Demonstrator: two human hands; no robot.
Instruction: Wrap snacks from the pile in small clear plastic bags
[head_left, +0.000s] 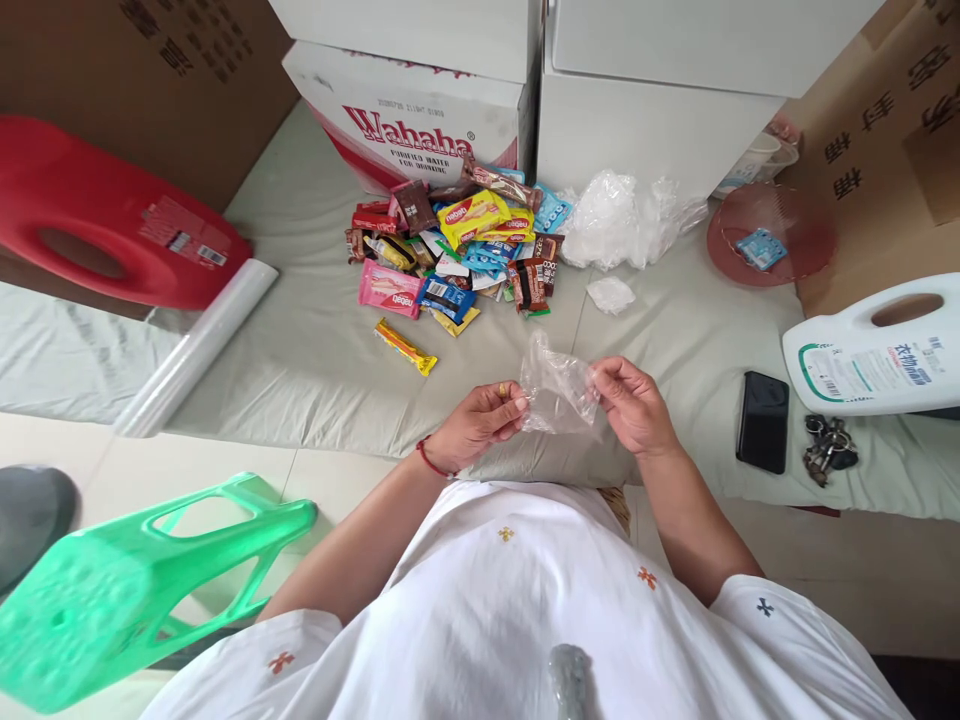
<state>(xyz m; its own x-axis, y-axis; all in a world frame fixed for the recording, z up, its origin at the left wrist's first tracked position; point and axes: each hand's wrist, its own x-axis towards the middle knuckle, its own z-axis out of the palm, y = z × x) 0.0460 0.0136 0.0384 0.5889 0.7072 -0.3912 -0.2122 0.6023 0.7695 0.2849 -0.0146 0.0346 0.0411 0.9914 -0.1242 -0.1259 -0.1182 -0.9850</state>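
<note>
My left hand (480, 422) and my right hand (634, 405) both pinch a small clear plastic bag (555, 390), one at each side, above the grey cloth (315, 350). The fingers of both hands are closed on the film. A red string circles my left wrist. Beyond the bag lies a pile of wrapped snacks (457, 250), with a pink wafer pack (390, 288) and a yellow bar (405, 346) at its near edge. A heap of clear plastic bags (622, 220) sits to the right of the pile.
A Wahaha carton (412, 125) and white boxes stand behind the snacks. A red jug (97, 215) and a film roll (199, 345) lie left, a green stool (135, 580) near left. A red plate (772, 235), white detergent bottle (877, 350), phone (763, 420) and keys (825, 445) lie right.
</note>
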